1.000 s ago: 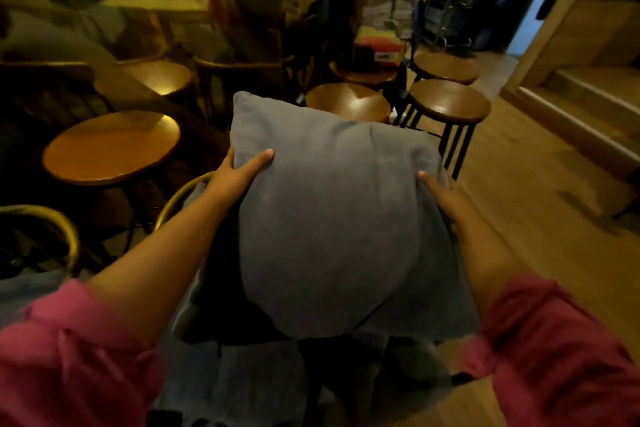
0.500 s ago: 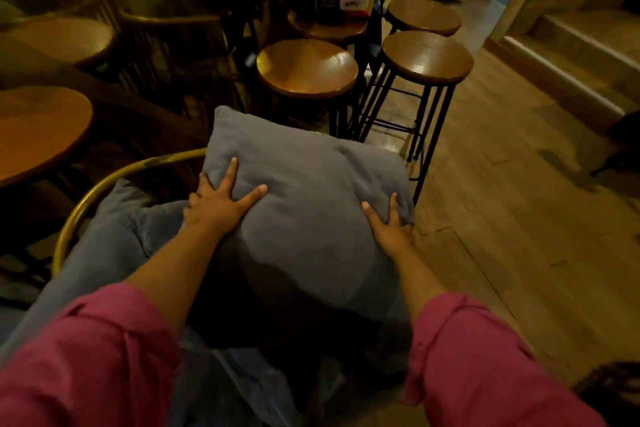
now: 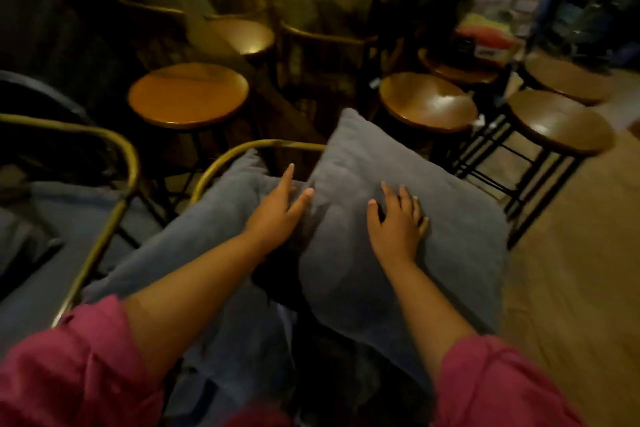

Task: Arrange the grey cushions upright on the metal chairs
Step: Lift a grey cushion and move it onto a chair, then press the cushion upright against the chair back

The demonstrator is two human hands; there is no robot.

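A grey cushion [image 3: 453, 246] leans tilted against the curved brass back of a metal chair [image 3: 242, 149] in front of me. My right hand [image 3: 396, 222] lies flat on its face with the fingers spread. Beside it on the same chair, a second grey cushion [image 3: 214, 218] slumps to the left. My left hand [image 3: 280, 208] rests with spread fingers in the gap between the two cushions, touching both. Neither hand grips anything. Pink sleeves cover both forearms at the bottom.
Another brass-framed chair [image 3: 114, 149] with grey padding stands at the left. Round wooden stools [image 3: 188, 95] [image 3: 427, 102] [image 3: 559, 121] crowd close behind the chairs. Wooden floor [image 3: 571, 270] lies to the right. The back of the room is dark and cluttered.
The cushion I carried in both hands has come down onto the chair. My hands have let go of its edges and now lie flat; my left hand has slid toward the gap.
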